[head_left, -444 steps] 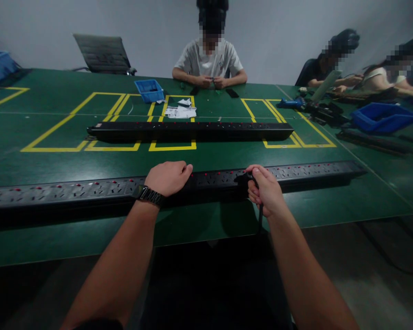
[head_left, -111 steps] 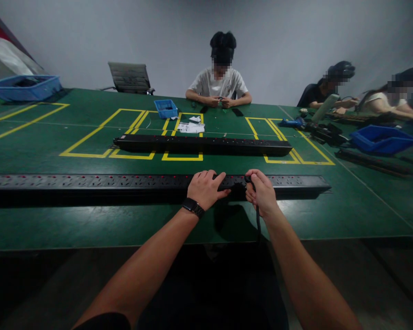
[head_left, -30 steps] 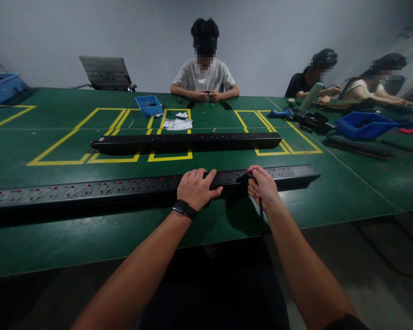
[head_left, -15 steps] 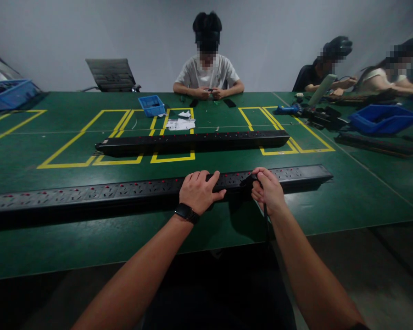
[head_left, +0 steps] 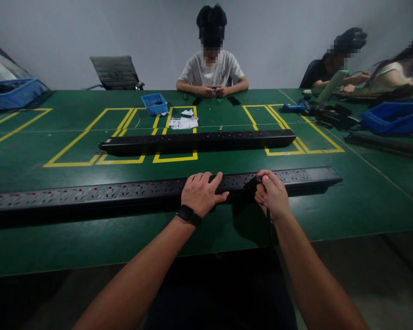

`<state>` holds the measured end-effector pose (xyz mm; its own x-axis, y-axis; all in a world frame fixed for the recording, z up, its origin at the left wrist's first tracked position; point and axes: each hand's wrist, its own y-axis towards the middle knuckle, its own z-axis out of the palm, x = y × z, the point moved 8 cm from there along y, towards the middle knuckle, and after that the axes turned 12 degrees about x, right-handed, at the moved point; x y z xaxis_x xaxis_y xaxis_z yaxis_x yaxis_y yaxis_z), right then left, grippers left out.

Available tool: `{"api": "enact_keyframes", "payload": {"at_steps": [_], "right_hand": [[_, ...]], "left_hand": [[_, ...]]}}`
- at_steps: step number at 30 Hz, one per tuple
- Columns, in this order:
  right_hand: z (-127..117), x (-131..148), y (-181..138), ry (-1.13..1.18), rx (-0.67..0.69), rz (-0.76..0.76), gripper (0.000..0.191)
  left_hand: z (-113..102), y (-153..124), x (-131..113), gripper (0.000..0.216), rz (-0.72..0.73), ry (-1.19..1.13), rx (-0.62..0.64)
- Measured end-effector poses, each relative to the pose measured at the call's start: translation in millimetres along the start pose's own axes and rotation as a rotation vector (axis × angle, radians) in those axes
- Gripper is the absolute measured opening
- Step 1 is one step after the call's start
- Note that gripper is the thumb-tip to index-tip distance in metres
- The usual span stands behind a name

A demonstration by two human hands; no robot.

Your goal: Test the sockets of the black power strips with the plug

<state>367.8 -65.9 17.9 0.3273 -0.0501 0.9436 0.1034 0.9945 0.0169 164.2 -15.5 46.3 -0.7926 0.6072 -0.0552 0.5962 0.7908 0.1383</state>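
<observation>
A long black power strip (head_left: pixel 89 195) with red switches lies across the green table (head_left: pixel 89 238) near its front edge. My left hand (head_left: pixel 202 192), a black watch on its wrist, rests on top of the strip with fingers spread flat. Just to its right, my right hand (head_left: pixel 272 195) is closed around a black plug (head_left: pixel 253 183) seated in the strip. The plug's black cord (head_left: pixel 270 229) hangs down over the table edge.
A second black power strip (head_left: pixel 196 141) lies farther back over yellow floor-tape lines. A small blue bin (head_left: pixel 154 103) and white papers (head_left: pixel 182 122) sit beyond. One person sits opposite, two more at right beside a blue tray (head_left: pixel 392 117) and tools. A blue crate (head_left: pixel 10 93) is far left.
Both hands stay in the same grip and spot on the strip. Compared with 14.8 s ago the strip has been slid to the left, so its right end lies nearer my hands.
</observation>
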Motion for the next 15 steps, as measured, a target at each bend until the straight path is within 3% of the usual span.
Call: {"api": "enact_keyframes", "payload": {"at_steps": [3,7,10,12,15], "right_hand": [[9,13,-5,-0.019,0.011,-0.037,0.014],[32,82,-12,-0.077,0.027,-0.213,0.015],[34,118,-12,-0.172,0.027,-0.192,0.016],[26,119,-10,-0.176,0.062,-0.141,0.017],[-1,96,-8,-0.125,0.047,-0.072,0.017]], "left_hand": [[1,0,1,0.063,-0.006,-0.003,0.006],[1,0,0,0.062,0.013,-0.017,0.01],[0,-1,0,0.061,0.002,-0.026,-0.002],[0,-1,0,0.061,-0.002,-0.03,-0.011],[0,-2,-2,0.059,0.014,-0.032,-0.03]]}}
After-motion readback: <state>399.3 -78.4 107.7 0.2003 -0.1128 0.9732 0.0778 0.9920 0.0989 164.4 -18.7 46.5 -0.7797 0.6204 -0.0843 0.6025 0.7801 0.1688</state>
